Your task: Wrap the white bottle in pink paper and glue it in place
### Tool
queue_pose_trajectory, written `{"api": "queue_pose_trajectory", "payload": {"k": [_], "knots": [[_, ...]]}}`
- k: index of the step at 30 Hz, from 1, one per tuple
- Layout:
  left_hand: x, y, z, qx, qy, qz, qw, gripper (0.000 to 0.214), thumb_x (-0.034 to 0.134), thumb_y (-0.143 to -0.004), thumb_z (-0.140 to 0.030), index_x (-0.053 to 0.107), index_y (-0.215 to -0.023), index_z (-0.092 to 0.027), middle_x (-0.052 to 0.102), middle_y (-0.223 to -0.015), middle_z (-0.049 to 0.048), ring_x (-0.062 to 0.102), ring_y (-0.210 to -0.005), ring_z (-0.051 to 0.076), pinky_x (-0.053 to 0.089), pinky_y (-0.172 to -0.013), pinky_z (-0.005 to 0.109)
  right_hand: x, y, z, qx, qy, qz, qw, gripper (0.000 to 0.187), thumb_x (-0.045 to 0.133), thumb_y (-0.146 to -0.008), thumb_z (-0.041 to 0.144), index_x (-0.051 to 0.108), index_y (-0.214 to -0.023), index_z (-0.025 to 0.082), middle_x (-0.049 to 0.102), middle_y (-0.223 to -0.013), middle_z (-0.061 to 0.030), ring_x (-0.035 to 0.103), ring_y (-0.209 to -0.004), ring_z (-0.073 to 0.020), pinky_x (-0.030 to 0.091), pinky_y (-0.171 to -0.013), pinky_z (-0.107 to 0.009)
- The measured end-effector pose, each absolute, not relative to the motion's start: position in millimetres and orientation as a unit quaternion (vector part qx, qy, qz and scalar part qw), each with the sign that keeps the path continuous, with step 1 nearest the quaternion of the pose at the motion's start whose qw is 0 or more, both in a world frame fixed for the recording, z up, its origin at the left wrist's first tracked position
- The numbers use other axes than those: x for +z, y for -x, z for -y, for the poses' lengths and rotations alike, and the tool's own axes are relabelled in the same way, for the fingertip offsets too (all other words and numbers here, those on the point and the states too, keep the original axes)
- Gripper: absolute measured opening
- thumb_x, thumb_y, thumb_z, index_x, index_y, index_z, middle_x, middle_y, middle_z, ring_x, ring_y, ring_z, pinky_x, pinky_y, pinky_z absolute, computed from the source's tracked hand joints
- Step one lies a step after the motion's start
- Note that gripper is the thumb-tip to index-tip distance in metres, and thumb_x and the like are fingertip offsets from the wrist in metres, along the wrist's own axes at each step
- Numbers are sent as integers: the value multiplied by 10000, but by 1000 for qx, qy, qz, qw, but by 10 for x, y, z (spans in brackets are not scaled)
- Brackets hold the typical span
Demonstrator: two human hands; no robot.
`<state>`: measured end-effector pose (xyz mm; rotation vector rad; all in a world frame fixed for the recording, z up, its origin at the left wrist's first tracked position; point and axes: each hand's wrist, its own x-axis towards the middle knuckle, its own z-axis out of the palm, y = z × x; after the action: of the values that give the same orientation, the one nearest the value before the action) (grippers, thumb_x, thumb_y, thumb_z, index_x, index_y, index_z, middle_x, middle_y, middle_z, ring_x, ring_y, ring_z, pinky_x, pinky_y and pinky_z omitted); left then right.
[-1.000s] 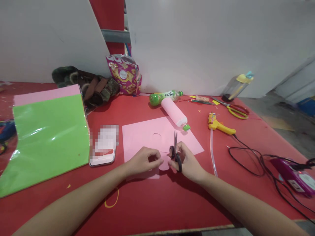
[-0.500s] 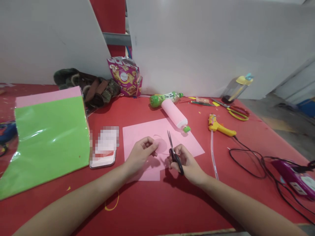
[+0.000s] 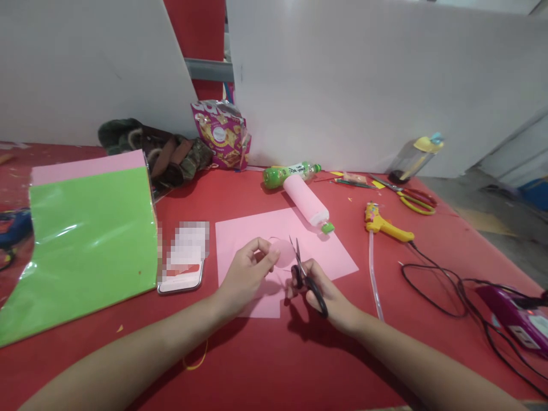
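The left hand (image 3: 246,274) pinches the left edge of the pink paper disc (image 3: 285,255) between closed thumb and fingers, over the pink sheet (image 3: 240,234). The right hand (image 3: 334,302) curls its fingers around the handles of the black-handled scissors (image 3: 315,294); the slightly parted blades stand beside the disc's right edge. Red tabletop (image 3: 257,371) separates the sheet's right corner from the glue stick (image 3: 374,277).
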<state>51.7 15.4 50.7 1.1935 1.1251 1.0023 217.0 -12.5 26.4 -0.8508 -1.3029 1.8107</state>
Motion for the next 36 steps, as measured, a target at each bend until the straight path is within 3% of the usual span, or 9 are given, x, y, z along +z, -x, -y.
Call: {"api": "queue_pose_trajectory", "payload": {"k": [21, 36], "knots": [[504, -511, -159, 437, -536, -478, 542, 235, 493, -754, -292, 358, -594, -185, 384, -591, -48, 388, -546, 86, 358, -571, 227, 294, -2186, 122, 676, 350, 545, 351, 397, 534, -678, 572, 349, -762, 231, 471, -721, 18, 468, -682, -130, 375, -696, -337], [481, -518, -168, 437, -537, -479, 540, 234, 485, -755, -302, 357, -595, -188, 382, -566, -54, 388, -530, 84, 352, -563, 220, 240, -2179, 137, 676, 374, 523, 361, 383, 544, -686, 533, 312, -724, 230, 489, -588, 52, 463, -550, -107, 351, -519, -260]]}}
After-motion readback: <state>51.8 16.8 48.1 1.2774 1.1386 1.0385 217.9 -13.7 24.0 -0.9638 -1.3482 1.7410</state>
